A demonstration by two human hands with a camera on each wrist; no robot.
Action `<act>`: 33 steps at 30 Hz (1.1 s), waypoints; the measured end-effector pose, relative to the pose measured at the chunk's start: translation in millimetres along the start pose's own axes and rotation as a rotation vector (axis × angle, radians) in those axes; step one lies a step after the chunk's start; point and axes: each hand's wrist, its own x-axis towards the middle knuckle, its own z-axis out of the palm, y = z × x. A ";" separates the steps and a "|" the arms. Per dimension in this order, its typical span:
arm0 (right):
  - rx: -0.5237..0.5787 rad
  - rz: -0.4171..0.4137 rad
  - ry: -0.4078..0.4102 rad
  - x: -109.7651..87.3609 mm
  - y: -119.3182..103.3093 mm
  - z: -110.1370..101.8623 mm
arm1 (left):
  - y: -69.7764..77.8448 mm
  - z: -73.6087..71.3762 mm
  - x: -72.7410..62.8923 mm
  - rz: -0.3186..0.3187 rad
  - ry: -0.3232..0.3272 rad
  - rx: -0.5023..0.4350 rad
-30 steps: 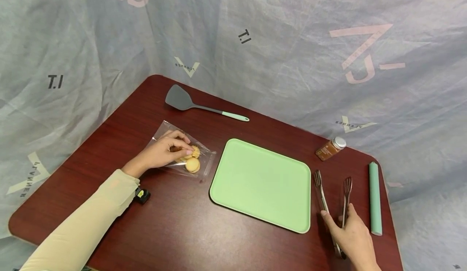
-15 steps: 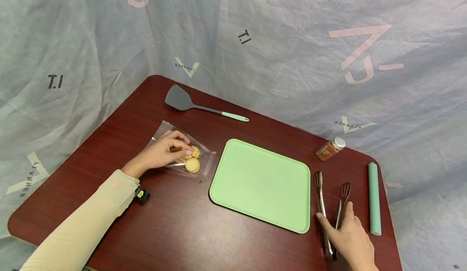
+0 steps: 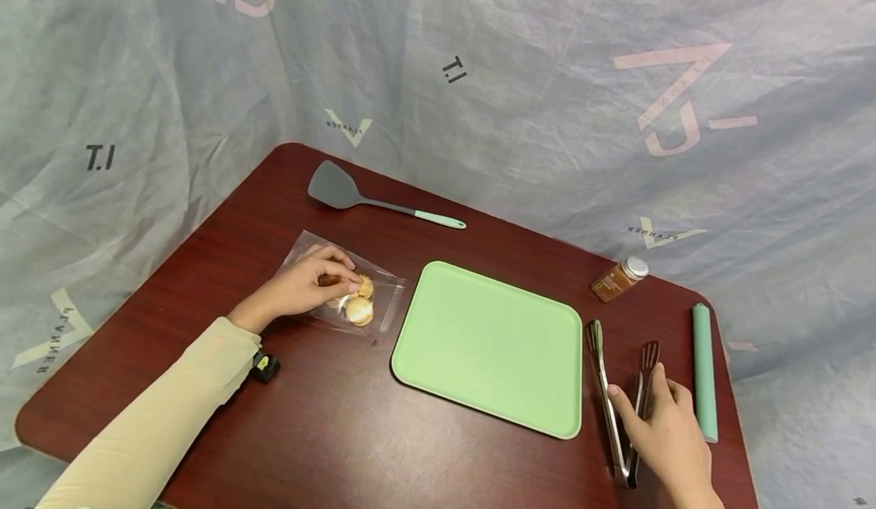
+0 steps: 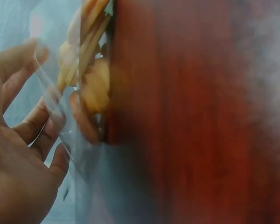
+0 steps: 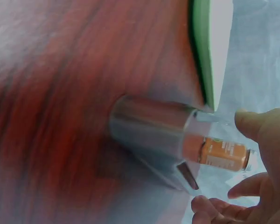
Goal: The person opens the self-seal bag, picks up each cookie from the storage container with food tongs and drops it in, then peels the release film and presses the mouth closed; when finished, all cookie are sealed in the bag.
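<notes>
A clear zip bag (image 3: 388, 300) of round yellow cookies (image 3: 360, 311) lies left of the green tray. My left hand (image 3: 309, 284) is over it, thumb and forefinger pinching its film; the left wrist view shows the film edge (image 4: 51, 100) across the fingers, cookies (image 4: 95, 86) beyond. Metal tongs (image 3: 602, 381) with slotted ends rest on the table right of the tray, arms spread in a V. My right hand (image 3: 665, 434) hovers over their right arm, thumb and fingers apart, partly covering it. The tongs' bent end (image 5: 149, 122) looms large in the right wrist view.
A pale green tray (image 3: 496, 349) sits mid-table. Behind are a grey spatula (image 3: 338, 186) with a mint handle and a brown jar (image 3: 612, 282) with a silver cap, lying tilted. A mint roll (image 3: 703, 372) lies along the right edge. Grey cloth (image 3: 520, 90) hangs behind.
My right hand has let go of the tongs, which now lie on the table, and has shifted slightly up and right. The left hand has stayed on the bag.
</notes>
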 end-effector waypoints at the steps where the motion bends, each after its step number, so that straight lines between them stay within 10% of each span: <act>1: 0.009 -0.017 0.024 -0.4 0.2 -0.7 | 0.8 -0.4 1.8 -0.001 -0.005 0.004; 9: 0.057 -0.190 0.224 3.2 -10.0 -4.3 | 13.1 -4.3 34.3 0.049 -0.072 0.040; 18: 0.166 -0.483 0.332 17.3 -57.5 -5.6 | 17.1 2.3 74.0 -0.041 -0.321 0.205; 33: 0.291 -0.919 0.132 37.2 -199.1 8.7 | 17.9 9.5 90.8 -0.084 -0.411 0.087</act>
